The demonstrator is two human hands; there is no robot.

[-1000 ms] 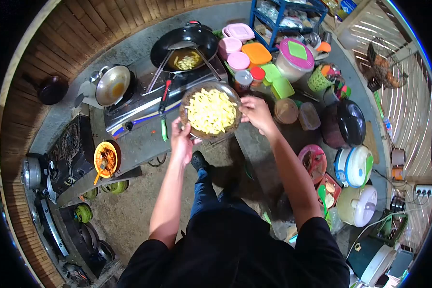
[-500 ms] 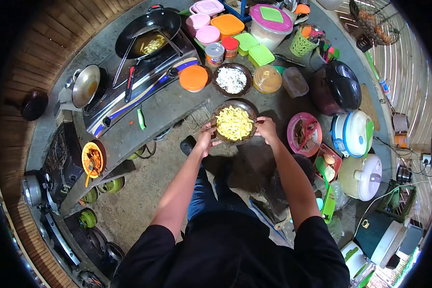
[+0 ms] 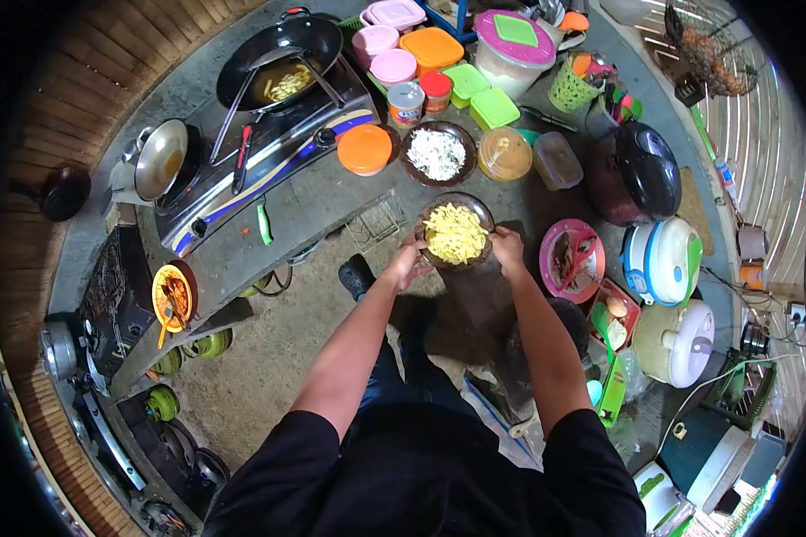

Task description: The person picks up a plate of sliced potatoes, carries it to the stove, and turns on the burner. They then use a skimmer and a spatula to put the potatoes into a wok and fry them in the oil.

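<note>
Between my two hands is a dark brown plate heaped with pale yellow cut pieces of food. My left hand grips its left rim, and my right hand grips the right rim, so both are closed on it. Just beyond it on the counter sits a similar dark plate with a white, flour-like heap. A wok on the stove holds oil and more yellow pieces, with a skimmer and another metal utensil resting in it.
On the stove's left stands a smaller pan. A green-handled knife and an orange-lidded tub lie along the counter. To the right are a pink plate, a black rice cooker and a blue-white rice cooker. Lidded containers crowd the back.
The plate of yellow pieces has shifted slightly right and nearer to me in the view, with both hands still on it. The camera view has also moved a little.
</note>
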